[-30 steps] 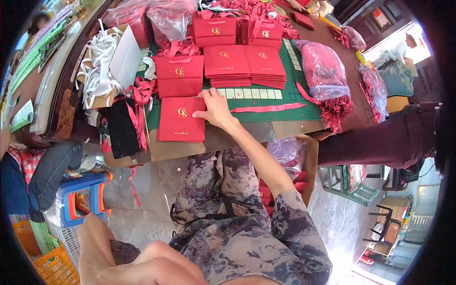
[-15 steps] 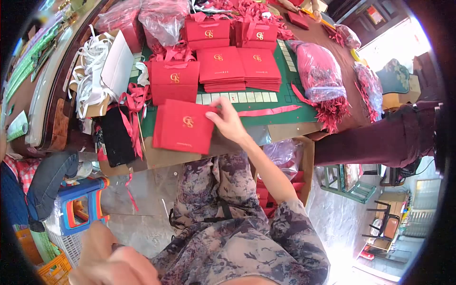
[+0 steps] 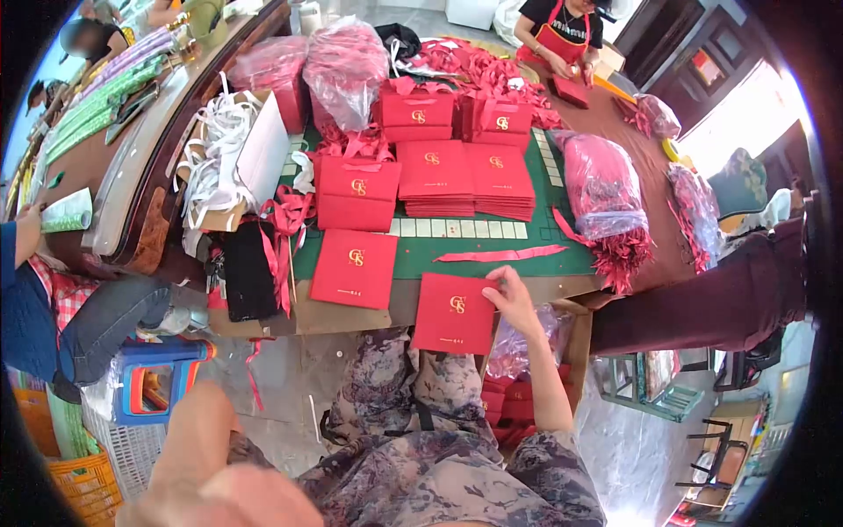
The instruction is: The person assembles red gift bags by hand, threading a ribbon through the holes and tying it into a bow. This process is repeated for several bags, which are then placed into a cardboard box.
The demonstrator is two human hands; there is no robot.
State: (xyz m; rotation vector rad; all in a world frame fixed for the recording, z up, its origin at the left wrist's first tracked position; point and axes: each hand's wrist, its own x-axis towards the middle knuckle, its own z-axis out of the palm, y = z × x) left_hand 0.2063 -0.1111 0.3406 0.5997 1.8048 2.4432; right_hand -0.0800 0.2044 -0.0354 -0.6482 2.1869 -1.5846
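Observation:
My right hand (image 3: pixel 512 297) is closed on the right edge of a flat red packet (image 3: pixel 452 321) with a gold logo, held at the table's front edge above my lap. To its left, a similar red packet (image 3: pixel 353 272) lies flat on the table. My left hand (image 3: pixel 224 496) is low at the bottom left, close to the camera and blurred; its fingers cannot be made out. Behind the held packet, a pink ribbon (image 3: pixel 500 256) lies across the green mat (image 3: pixel 406 262). Two stacks of red packets (image 3: pixel 435 171) stand farther back.
A box of white cords (image 3: pixel 230 158) stands at the left, near a black pouch (image 3: pixel 250 272). Plastic-wrapped red bundles (image 3: pixel 601 189) lie at the right. Below the table edge is an open carton (image 3: pixel 575 351) of red items. A person in a red apron (image 3: pixel 562 44) works at the far side.
My right hand has moved right and toward me with a red packet in it, while another packet stays on the table. The view has shifted, showing more of the far side.

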